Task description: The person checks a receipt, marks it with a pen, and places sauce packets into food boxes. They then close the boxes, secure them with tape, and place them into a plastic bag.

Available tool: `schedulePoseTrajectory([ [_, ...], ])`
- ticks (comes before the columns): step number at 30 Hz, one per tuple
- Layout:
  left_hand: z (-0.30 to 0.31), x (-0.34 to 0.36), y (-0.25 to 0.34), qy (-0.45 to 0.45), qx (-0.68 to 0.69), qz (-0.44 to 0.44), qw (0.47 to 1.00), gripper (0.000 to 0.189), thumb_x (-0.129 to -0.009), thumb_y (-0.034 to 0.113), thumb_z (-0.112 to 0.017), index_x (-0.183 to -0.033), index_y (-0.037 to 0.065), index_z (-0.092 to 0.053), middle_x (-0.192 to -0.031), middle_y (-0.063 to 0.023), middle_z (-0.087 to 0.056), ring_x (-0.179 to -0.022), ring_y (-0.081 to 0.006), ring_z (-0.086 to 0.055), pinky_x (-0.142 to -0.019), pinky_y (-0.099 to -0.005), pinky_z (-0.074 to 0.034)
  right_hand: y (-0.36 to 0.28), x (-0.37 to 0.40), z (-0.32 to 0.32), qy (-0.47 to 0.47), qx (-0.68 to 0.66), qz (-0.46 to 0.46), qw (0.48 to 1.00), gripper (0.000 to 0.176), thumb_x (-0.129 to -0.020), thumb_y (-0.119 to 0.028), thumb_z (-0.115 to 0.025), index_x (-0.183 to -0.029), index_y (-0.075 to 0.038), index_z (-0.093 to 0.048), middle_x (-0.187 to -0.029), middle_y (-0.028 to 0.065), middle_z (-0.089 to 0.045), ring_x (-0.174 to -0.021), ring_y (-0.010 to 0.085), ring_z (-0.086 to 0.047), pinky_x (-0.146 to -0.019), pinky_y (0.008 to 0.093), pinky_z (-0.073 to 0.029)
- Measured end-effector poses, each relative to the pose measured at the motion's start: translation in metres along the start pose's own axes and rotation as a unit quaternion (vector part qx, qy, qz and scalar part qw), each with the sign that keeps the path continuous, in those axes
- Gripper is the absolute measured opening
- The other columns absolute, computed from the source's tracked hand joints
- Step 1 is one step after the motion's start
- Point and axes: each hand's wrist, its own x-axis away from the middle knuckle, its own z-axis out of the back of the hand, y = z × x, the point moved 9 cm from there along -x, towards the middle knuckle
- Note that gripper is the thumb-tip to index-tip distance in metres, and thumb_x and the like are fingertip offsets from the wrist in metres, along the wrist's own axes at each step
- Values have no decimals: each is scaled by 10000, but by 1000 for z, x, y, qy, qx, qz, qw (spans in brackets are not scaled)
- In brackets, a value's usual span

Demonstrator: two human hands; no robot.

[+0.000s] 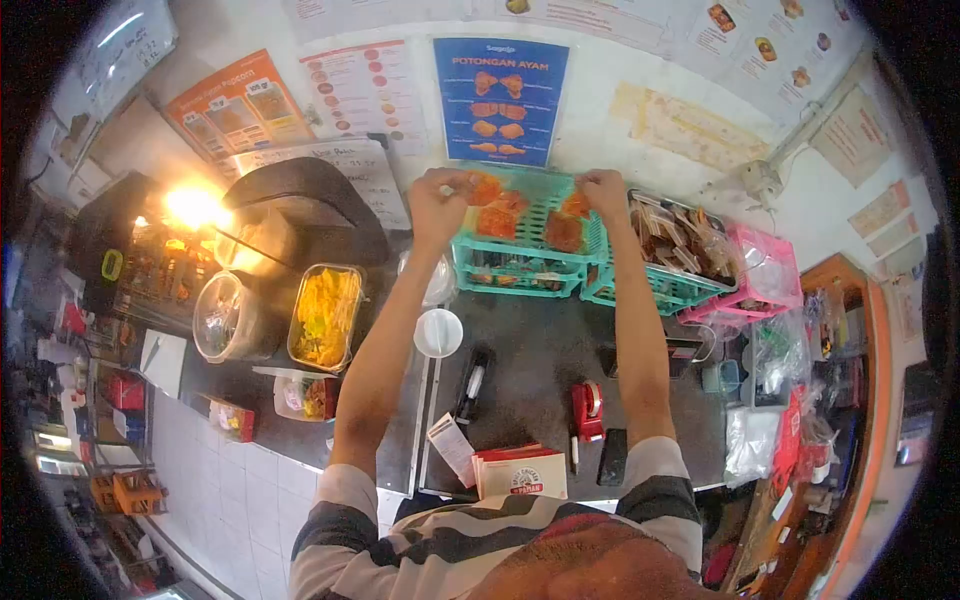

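Note:
Both arms reach forward to a teal plastic basket (515,280) against the wall. In it lie several small clear packets with orange-red contents, perhaps sauce. My left hand (440,205) is at the basket's left corner, its fingers pinching an orange packet (483,188). Over the right corner, my right hand (602,192) has its fingers closed at the edge of another orange packet (576,204). Below and between the hands, an orange-red packet (497,222) and a darker red packet (564,232) rest in the basket.
Right of the teal basket stand a basket of wrapped sticks (680,235) and a pink basket (765,265). A white cup (438,333), a red tape dispenser (588,410) and printed boxes (520,472) are on the dark counter. A tray of yellow food (327,318) sits left, near a bright lamp (197,207).

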Motion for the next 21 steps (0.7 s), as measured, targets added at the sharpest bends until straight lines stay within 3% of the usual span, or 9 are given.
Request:
schedulePoseTrajectory([
  [3, 28, 7, -5, -41, 102, 141, 984, 116, -831, 139, -764, -885, 38, -778, -853, -82, -753, -840, -167, -696, -730, -368, -541, 2, 6, 9, -25, -14, -24, 999, 256, -761, -193, -664, -954, -75, -784, -947, 185, -743, -905, 327, -715, -865, 401, -548],
  [4, 38, 14, 7, -53, 137, 139, 979, 135, -843, 135, -754, -924, 31, -782, -864, -74, -757, -853, -152, -698, -732, -363, -544, 41, -5, -4, -25, -31, 85, 996, 295, -805, -155, -678, -1075, -52, -740, -1060, 178, -736, -987, 295, -703, -912, 406, -532],
  [6, 86, 40, 45, 7, -18, 11, 1000, 124, -794, 120, -769, -913, 94, -792, -862, -102, -736, -774, -222, -685, -688, -337, -523, -30, 40, 12, -72, -119, 47, 989, 277, -904, -104, -683, -1161, -3, -666, -1114, 147, -709, -1023, 244, -670, -910, 375, -526],
  [10, 201, 162, 58, 74, -23, 55, 995, 96, -805, 154, -774, -870, 84, -773, -723, -120, -600, -700, -271, -568, -651, -362, -447, -206, 138, -27, -239, -83, 62, 966, 138, -921, -71, -674, -1023, 22, -688, -950, 84, -727, -876, 180, -691, -844, 313, -533],
  [12, 253, 244, 38, 33, -50, 219, 974, 136, -884, 168, -743, -909, 35, -750, -802, -88, -668, -779, -191, -587, -730, -355, -451, -287, 204, -75, -320, -126, 205, 916, 129, -908, -58, -677, -1008, 20, -696, -926, 74, -727, -860, 167, -694, -809, 309, -540],
  [16, 385, 444, -19, 197, 21, 481, 854, 142, -924, 131, -705, -959, 4, -757, -959, -91, -726, -881, -172, -695, -824, -328, -566, -376, 346, -257, -527, -277, 109, 796, 115, -885, -50, -686, -969, 24, -712, -862, 102, -732, -844, 143, -702, -751, 287, -557],
  [18, 472, 485, -6, 266, -91, 480, 831, 209, -947, 165, -690, -972, -34, -749, -950, -127, -746, -864, -205, -720, -811, -340, -593, -427, 406, -339, -549, -349, 80, 756, 131, -874, -63, -687, -962, 30, -716, -838, 111, -744, -764, 156, -708, -708, 297, -559],
  [20, 556, 508, -9, 349, -113, 421, 829, 152, -919, 6, -589, -894, -54, -726, -951, -144, -750, -858, -206, -721, -801, -330, -587, -458, 441, -418, -520, -315, 124, 784, 135, -924, -79, -661, -951, 47, -701, -880, 111, -743, -733, 135, -689, -672, 266, -544],
  [21, 596, 503, -5, 375, -148, 412, 817, 96, -902, 49, -693, -920, -20, -759, -900, -99, -746, -825, -156, -686, -769, -287, -543, -470, 453, -441, -518, -309, 111, 790, 135, -924, -79, -661, -951, 47, -701, -880, 111, -743, -733, 135, -689, -672, 266, -544],
])
